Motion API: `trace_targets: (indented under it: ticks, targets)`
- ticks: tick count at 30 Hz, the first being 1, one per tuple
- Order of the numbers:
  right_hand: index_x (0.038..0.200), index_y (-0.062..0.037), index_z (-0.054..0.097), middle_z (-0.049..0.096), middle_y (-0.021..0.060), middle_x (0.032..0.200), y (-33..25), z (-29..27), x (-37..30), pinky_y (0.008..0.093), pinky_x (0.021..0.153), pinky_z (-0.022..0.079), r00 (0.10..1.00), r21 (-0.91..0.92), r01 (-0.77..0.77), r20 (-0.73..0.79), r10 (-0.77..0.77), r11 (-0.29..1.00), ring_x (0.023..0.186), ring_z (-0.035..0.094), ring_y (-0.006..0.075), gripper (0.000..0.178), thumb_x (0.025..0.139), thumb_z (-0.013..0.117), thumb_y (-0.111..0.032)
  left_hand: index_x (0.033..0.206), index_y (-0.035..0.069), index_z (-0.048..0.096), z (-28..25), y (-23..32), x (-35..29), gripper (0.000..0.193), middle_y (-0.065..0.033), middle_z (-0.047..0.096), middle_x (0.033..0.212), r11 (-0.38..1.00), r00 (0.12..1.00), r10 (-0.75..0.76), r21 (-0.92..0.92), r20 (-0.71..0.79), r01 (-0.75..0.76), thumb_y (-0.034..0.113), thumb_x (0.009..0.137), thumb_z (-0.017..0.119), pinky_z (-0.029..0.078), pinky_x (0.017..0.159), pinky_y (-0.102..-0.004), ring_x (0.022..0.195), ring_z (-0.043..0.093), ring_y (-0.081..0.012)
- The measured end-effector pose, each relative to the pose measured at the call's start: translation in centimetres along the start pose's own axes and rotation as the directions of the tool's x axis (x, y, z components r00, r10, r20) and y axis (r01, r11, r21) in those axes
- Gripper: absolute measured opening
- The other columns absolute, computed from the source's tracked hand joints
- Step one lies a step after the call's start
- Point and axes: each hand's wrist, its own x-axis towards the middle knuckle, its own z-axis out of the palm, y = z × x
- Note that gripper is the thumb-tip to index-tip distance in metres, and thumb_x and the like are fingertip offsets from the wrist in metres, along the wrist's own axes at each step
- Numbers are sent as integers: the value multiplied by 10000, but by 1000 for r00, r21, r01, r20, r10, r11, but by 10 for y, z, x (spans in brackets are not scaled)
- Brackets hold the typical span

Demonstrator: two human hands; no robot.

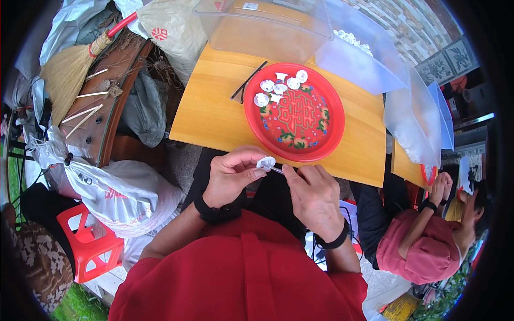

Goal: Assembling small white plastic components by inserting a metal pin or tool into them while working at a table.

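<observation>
My left hand [231,177] pinches a small round white plastic piece [265,162] between thumb and fingers, just in front of the table's near edge. In my right hand [317,199] is a thin metal tool [277,170], its tip meeting the white piece; the fingers hide most of its length, so its kind is unclear. Beyond both hands, a round red tray [336,120] with a flower pattern rests on the wooden table [209,109]. Several similar white pieces [293,83] lie loose in its far left part.
Thin black sticks [252,81] lie left of the tray. A clear bin [262,35] and a translucent bin [356,67] with white pieces stand behind it. Sacks [126,192], a red stool [88,243] and a broom [75,64] are at left. Another person [423,241] sits at right.
</observation>
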Motion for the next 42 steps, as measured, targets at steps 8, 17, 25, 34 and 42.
trace_targets:
  ticks: [8,17,25,34,42]
  targets:
    - [966,9,626,488,71,712,0,0,3,347,536,431,997,-68,71,9,-70,995,650,502,243,359,609,597,19,1004,-36,598,2,-1,-1,250,-127,583,1021,998,1000,7,61,-5,-7,-113,766,605,518,774,-280,892,598,-171]
    - [1004,12,606,481,72,713,-5,4,4,346,538,430,998,-120,49,54,-42,992,644,491,237,396,609,571,-2,1017,-31,592,4,-6,-3,274,-88,584,1023,990,995,60,130,-75,-50,-134,763,598,503,773,-239,895,598,-130]
    - [1008,34,569,480,71,717,-6,4,5,313,533,439,990,-198,83,129,-58,977,677,511,219,391,633,556,-77,1007,-37,584,5,-5,-4,267,-65,579,986,973,994,55,230,-99,-31,-129,758,607,497,778,-226,896,595,-121]
    - [971,3,601,585,128,758,7,1,2,294,592,456,930,575,-343,95,356,743,644,588,223,227,746,625,13,1090,-41,551,2,1,-2,287,-118,633,968,996,994,-82,-44,-76,79,-85,807,572,517,766,-261,863,620,-147]
    - [884,13,594,550,-4,716,-4,28,16,196,585,405,818,822,-445,212,534,356,663,477,31,120,769,626,20,1115,-48,541,1,1,-1,302,-152,610,1039,994,997,-77,-76,-6,77,-61,815,570,512,775,-286,900,612,-184]
